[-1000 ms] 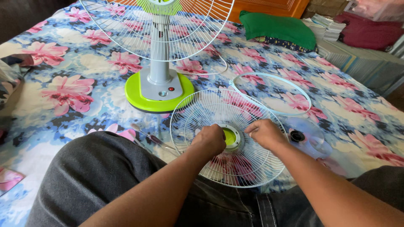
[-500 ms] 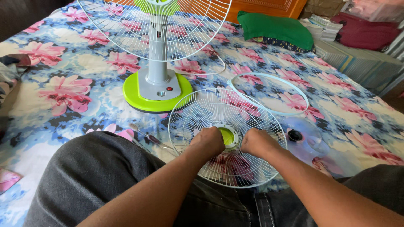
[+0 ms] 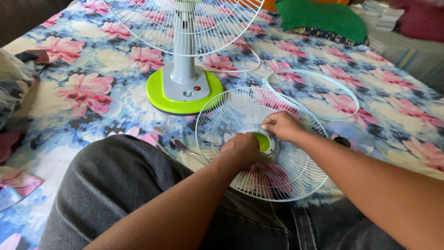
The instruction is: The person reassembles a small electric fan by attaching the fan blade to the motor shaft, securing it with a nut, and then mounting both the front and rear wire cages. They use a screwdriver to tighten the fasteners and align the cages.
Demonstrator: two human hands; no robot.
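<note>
Fan grille is lying nearly flat across the lap, round face pointing up, no long axis, green hub showing between both hands. Left hand is curling onto the hub; right hand is pinching its far rim. Beyond the fingers: fan base, loose ring. Screwdriver is lying left of them.

A bed is covered by a floral sheet in blue, white and pink; a green cushion is seen at its far edge; stacked papers and a dark red bundle are lit by daylight beyond.
</note>
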